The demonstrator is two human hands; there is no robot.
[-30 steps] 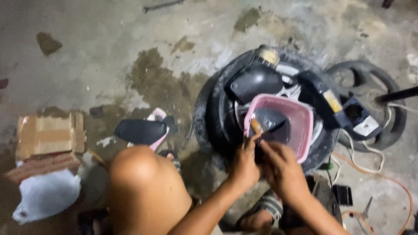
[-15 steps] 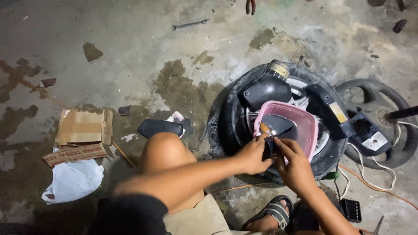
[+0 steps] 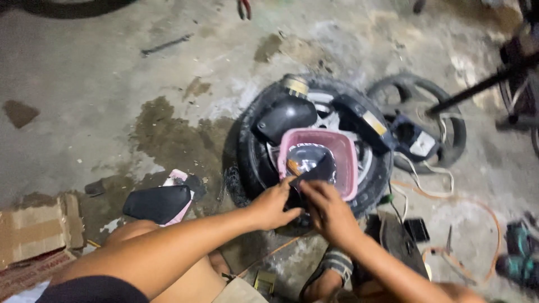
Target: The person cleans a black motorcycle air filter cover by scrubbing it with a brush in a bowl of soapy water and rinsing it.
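A pink plastic basket rests on a black tyre lying flat on the concrete floor. Inside the basket lies a dark, shiny part. My left hand and my right hand meet at the basket's near edge and together grip a small black piece there. A black plastic cover leans on the tyre behind the basket.
A second tyre with cables lies to the right. A black seat-like part and a cardboard box sit at the left. Orange wire, a small black box and a teal tool lie at the right.
The view has tilted, shifting the tyre and basket lower and toward the centre. Both hands stay together at the basket's near edge on the small black piece.
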